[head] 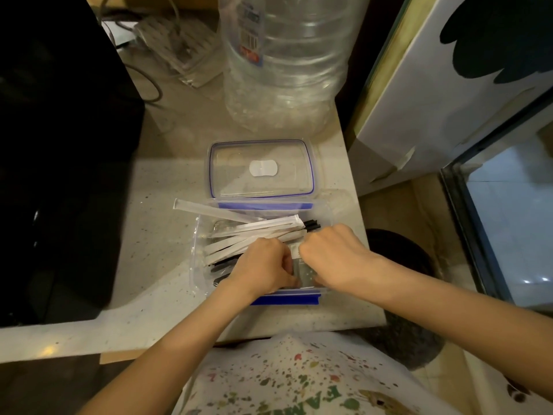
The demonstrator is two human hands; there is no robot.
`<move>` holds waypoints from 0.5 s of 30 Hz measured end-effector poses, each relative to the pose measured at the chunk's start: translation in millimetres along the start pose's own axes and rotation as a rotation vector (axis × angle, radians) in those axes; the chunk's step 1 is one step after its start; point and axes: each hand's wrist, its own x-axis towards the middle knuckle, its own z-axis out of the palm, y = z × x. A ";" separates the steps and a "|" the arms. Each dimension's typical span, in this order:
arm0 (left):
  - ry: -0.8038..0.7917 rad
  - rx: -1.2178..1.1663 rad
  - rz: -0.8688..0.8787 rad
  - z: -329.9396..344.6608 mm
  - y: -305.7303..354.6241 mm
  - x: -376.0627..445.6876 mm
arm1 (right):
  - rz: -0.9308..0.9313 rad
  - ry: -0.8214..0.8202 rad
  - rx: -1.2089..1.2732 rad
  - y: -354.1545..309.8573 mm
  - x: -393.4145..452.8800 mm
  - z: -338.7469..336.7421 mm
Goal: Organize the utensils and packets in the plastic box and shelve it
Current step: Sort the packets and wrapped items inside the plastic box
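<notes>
Fingers of the left hand [263, 266] curled under, pinching a small clear packet [302, 272] at its left edge; fingers of the right hand [332, 253] curled likewise, pinching the same packet from its right, knuckles up, fingertips hidden. Both hands down inside the open clear plastic box [199, 250], at its near right part, close to the blue clip [285, 299] on the near wall. Left of the hands, a fan of white paper-wrapped utensils [257, 232] lying across the box, one long wrapper [209, 209] jutting over the far left rim onto the surface. Black utensil handles [223, 266] under the wrappers, black tips [311, 226] showing just beyond the right hand. Box sitting near the right front corner of the pale speckled surface [158, 229]. Just behind it, touching its far rim, the clear lid [260, 169] with blue seal and a white oval sticker, lying flat. Farther back, a large clear water bottle [284, 55] upright toward the far edge. A black appliance [57, 160] along the left edge, cables and a white power strip [176, 43] at the far left corner. A glass tank [493, 220] off the right edge, beside a white board [434, 100].
</notes>
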 end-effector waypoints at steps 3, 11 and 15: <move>-0.015 0.060 0.009 -0.5 2.2 1.5 | -0.021 0.001 -0.034 -2.1 2.3 4.7; -0.094 0.025 0.061 -10.4 0.6 -4.8 | -0.082 0.041 0.081 7.9 -2.6 0.2; 0.027 0.029 0.143 -35.9 -12.3 -24.2 | -0.074 0.141 0.229 20.6 0.8 -5.5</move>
